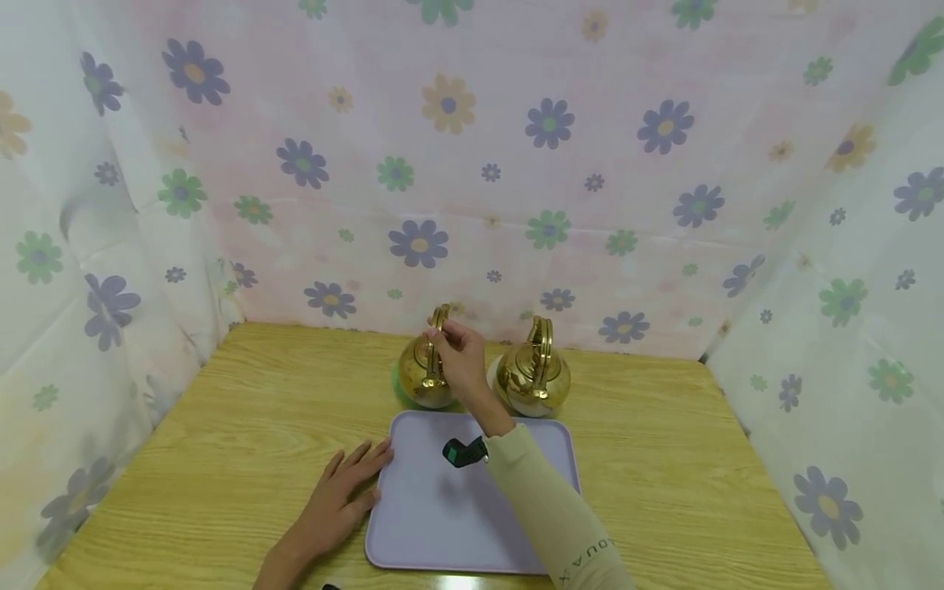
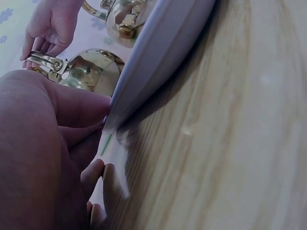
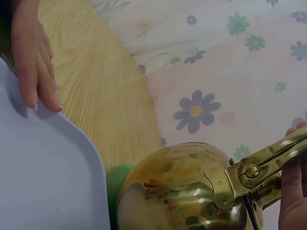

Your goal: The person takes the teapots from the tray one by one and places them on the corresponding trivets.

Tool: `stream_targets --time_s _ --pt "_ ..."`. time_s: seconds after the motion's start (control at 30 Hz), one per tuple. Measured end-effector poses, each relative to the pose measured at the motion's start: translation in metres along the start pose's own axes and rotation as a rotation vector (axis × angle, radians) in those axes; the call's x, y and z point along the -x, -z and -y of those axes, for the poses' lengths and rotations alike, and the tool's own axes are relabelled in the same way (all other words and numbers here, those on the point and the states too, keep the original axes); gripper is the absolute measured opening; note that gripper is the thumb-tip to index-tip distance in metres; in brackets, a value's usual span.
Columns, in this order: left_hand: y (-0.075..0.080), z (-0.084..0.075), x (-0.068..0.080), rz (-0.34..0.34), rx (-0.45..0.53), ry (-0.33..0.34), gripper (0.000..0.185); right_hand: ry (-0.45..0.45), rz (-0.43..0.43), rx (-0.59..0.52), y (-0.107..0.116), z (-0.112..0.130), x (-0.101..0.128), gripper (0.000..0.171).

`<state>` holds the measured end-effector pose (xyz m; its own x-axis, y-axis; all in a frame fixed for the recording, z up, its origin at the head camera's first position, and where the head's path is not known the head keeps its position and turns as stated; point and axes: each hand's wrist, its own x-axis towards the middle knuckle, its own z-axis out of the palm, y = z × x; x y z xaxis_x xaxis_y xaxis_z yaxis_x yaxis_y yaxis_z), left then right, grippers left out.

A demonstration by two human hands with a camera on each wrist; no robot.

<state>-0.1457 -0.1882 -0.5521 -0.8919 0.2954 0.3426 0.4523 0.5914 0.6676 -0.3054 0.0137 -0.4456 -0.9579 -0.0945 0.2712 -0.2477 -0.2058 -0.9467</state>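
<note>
Kettle (image 1: 424, 373), the left of two gold ones, stands at the far edge of the wooden table (image 1: 221, 426), just behind the lilac tray (image 1: 442, 524). Your right hand (image 1: 460, 356) pinches its upright handle (image 1: 438, 328) between curled fingers. The second kettle (image 1: 533, 377) stands just beside it. Your left hand (image 1: 339, 496) lies flat, fingers straight, touching the tray's left rim.

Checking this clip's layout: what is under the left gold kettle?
A green base shows under the left gold kettle, on the wooden table just behind the lavender tray. The kettle covers most of it. The right hand holds the kettle's handle.
</note>
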Motion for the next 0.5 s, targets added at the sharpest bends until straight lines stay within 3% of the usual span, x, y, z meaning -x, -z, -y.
stream_targets --time_s 0.23,0.5 --pt "-0.0013 -0.0015 0.0012 -0.015 -0.024 -0.018 0.051 -0.043 -0.037 -0.022 -0.0004 -0.0016 0.0007 0.025" --pt "0.0001 -0.0028 0.0001 -0.011 -0.018 -0.003 0.051 -0.017 -0.024 -0.045 -0.0034 -0.0044 -0.0006 0.027"
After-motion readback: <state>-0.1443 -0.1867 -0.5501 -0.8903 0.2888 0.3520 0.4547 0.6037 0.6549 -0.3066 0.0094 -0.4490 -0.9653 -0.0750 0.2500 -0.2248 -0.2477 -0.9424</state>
